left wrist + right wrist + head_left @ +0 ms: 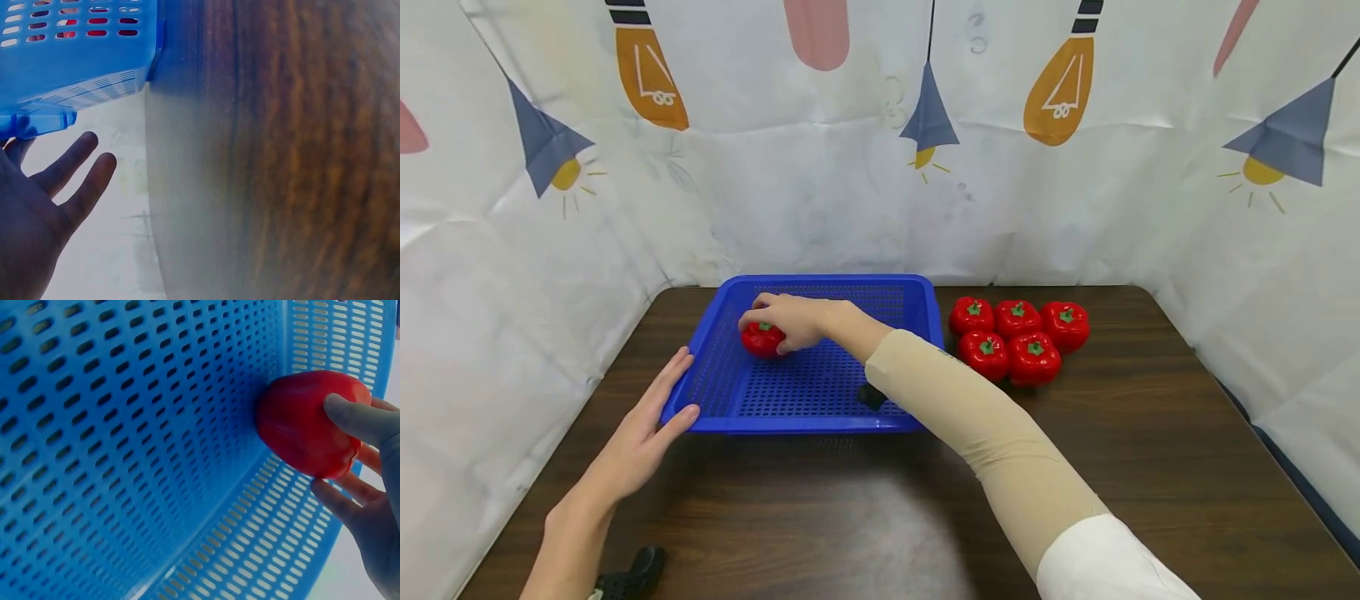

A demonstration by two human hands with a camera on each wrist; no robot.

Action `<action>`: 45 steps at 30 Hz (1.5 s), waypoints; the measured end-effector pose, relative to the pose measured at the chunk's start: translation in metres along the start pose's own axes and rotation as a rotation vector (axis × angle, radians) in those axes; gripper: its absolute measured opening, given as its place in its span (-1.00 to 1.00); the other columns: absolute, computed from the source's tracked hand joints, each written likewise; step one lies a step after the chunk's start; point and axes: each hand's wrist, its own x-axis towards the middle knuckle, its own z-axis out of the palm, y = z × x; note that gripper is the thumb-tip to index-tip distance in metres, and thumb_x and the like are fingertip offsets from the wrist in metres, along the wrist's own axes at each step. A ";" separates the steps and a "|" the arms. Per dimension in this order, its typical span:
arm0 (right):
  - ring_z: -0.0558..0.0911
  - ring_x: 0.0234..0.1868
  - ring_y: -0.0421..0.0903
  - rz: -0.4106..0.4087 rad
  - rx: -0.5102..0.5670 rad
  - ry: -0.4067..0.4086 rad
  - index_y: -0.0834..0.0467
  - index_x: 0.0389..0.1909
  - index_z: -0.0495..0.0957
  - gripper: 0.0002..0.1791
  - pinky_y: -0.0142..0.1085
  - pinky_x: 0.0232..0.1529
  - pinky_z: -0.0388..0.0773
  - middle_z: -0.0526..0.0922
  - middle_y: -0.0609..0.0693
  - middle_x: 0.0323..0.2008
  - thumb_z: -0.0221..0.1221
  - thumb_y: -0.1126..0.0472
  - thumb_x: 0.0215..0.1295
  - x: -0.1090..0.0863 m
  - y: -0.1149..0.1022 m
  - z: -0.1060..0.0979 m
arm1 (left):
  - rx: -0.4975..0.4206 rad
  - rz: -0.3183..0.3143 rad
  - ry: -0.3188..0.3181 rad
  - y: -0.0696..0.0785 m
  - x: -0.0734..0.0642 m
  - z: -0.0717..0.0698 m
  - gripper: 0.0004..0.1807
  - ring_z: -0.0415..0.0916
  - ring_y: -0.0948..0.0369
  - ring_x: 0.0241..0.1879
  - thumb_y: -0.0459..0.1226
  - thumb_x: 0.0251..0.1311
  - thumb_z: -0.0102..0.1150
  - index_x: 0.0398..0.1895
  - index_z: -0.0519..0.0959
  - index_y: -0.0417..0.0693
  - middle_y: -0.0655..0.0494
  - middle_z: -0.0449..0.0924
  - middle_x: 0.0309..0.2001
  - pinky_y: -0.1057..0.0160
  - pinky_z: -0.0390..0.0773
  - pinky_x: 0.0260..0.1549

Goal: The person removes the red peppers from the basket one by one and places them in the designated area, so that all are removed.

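Observation:
My right hand (799, 319) reaches into a blue plastic basket (812, 425) and grips a red bell pepper (762, 342) with a green stem at the basket's left side. In the right wrist view the thumb and fingers lie around the pepper (306, 422), which sits low against the perforated bottom and wall. At the basket's left front corner, my left hand (643, 437) rests along the rim with fingers and thumb extended. The left wrist view shows that hand (37, 212) with spread fingers beside the basket's outer wall (69, 62); some fingers are hidden by the rim.
Several more red bell peppers (1033, 359) stand grouped on the dark wooden table (1150, 467) just right of the basket. A patterned white curtain (820, 192) surrounds the table at the back and sides. The right forearm crosses over the basket's right front part.

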 end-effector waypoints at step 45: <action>0.32 0.38 -0.04 -0.088 -0.016 0.032 -0.12 0.44 0.37 -0.33 -0.32 0.12 0.52 0.23 0.00 0.45 0.32 0.26 0.36 -0.130 -0.007 -0.045 | 0.010 -0.010 -0.008 0.002 -0.003 -0.001 -0.24 -0.19 0.34 0.56 -0.37 0.48 0.08 0.66 0.07 0.05 0.11 -0.12 0.65 0.60 -0.11 0.25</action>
